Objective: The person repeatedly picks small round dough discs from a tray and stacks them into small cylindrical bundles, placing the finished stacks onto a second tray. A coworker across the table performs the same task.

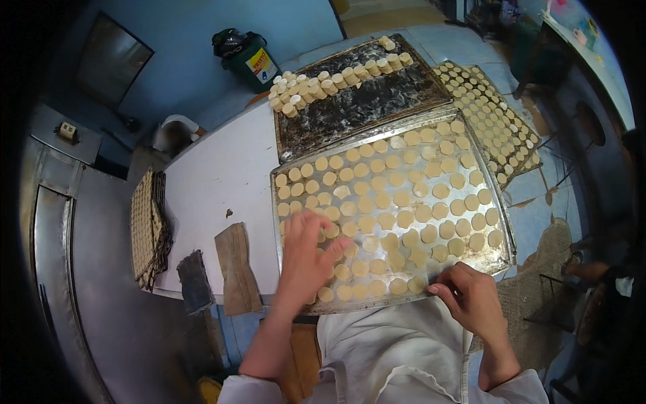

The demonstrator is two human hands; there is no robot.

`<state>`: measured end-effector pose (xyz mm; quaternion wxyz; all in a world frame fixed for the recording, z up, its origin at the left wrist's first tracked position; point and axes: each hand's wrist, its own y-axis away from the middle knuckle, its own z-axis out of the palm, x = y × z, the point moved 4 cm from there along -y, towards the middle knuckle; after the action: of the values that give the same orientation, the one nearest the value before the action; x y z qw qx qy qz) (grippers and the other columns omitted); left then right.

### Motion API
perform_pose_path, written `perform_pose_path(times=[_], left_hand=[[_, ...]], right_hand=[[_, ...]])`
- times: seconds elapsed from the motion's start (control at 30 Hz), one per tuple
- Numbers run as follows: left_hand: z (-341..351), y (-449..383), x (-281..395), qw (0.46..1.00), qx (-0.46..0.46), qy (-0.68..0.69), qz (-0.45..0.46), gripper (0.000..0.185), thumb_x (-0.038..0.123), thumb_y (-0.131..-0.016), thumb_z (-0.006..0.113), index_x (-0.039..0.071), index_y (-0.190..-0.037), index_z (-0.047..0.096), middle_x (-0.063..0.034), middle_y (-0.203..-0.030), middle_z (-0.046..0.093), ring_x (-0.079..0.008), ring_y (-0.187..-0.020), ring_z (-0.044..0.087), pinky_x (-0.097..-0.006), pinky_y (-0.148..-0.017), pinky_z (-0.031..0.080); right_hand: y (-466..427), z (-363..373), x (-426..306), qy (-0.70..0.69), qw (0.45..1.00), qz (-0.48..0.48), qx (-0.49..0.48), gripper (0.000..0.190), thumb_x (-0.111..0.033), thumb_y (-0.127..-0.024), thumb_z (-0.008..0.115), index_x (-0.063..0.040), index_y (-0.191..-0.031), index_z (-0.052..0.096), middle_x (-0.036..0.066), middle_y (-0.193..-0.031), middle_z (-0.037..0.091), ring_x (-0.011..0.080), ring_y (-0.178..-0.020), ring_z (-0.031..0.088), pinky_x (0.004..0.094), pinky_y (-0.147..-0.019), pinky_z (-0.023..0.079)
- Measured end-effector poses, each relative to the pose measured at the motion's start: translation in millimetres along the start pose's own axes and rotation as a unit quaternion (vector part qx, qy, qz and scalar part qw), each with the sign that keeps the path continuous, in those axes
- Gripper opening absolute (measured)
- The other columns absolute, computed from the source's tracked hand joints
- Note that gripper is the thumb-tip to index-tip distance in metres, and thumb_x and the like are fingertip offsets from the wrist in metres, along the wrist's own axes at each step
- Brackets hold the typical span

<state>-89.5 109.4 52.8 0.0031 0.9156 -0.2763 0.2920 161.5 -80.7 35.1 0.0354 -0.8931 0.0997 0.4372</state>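
A metal baking tray (499, 257) lies in front of me, covered with rows of flat, pale dough discs (405, 219). Some discs have uneven or notched outlines. My left hand (305, 252), slightly blurred, is over the tray's left part with thumb and fingers spread, and I see nothing between them. At the front right edge is my right hand (472, 298), its fingers curled and its thumb tip close to the last disc of the front row. Whether those fingers pinch anything is hidden.
Behind, a dark floured tray (368, 111) carries stacked dough discs (323, 86). More filled trays (484, 116) sit lower right. On the white table (212, 177) are two cloths (237, 267) and, leftward, stacked disc-covered trays (149, 227). A green bin (247, 60) and a person (176, 134) are beyond.
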Motion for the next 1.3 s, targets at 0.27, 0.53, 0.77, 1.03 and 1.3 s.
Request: perform_pose_path(times=[0.27, 0.53, 0.77, 1.03, 1.3], left_hand=[[-22, -218, -129, 0.994, 0.042, -0.090, -0.054, 0.058, 0.034, -0.094, 0.085, 0.000, -0.137, 0.064, -0.0247, -0.132, 0.070, -0.0395, -0.120, 0.069, -0.0477, -0.100, 0.056], [17, -318, -193, 0.973, 0.079, -0.173, -0.132, 0.054, 0.030, -0.088, 0.089, 0.003, -0.131, 0.072, -0.0236, -0.138, 0.071, -0.0412, -0.129, 0.068, -0.0510, -0.107, 0.055], [-14, -287, -204, 0.976, -0.073, 0.054, -0.197, 0.035, 0.017, -0.088, 0.081, 0.006, -0.121, 0.076, -0.0063, -0.096, 0.075, -0.0164, -0.081, 0.072, -0.0358, -0.069, 0.063], [-37, -85, -78, 0.683, -0.147, 0.689, -0.192, 0.044, 0.011, -0.111, 0.062, -0.005, -0.151, 0.054, -0.0177, -0.116, 0.071, -0.0196, -0.096, 0.074, -0.0218, -0.067, 0.063], [36, 84, 18, 0.593, -0.257, 0.703, -0.298, 0.047, 0.004, -0.105, 0.068, -0.001, -0.150, 0.056, -0.0190, -0.130, 0.072, -0.0306, -0.110, 0.077, -0.0371, -0.080, 0.068]], right_hand=[[9, -7, -12, 0.030, 0.999, -0.005, -0.043, 0.028, -0.032, -0.098, 0.081, -0.005, -0.098, 0.073, 0.012, -0.089, 0.071, 0.0368, -0.076, 0.071, 0.0467, -0.069, 0.056], [41, 0, -12, 0.053, 0.996, 0.024, -0.067, 0.027, -0.033, -0.098, 0.081, -0.007, -0.101, 0.074, 0.011, -0.087, 0.070, 0.0359, -0.074, 0.071, 0.0462, -0.066, 0.057], [39, -3, -14, 0.055, 0.996, -0.005, -0.072, 0.022, -0.028, -0.097, 0.081, -0.008, -0.102, 0.074, 0.010, -0.090, 0.069, 0.0352, -0.076, 0.071, 0.0461, -0.066, 0.057], [6, 3, -28, 0.088, 0.992, -0.094, 0.005, 0.016, -0.010, -0.091, 0.082, -0.011, -0.107, 0.077, 0.008, -0.093, 0.067, 0.0293, -0.079, 0.070, 0.0424, -0.067, 0.055], [-3, 28, -32, 0.146, 0.983, -0.110, -0.023, 0.014, -0.012, -0.094, 0.079, -0.011, -0.108, 0.077, 0.006, -0.096, 0.066, 0.0272, -0.087, 0.070, 0.0409, -0.073, 0.057]])
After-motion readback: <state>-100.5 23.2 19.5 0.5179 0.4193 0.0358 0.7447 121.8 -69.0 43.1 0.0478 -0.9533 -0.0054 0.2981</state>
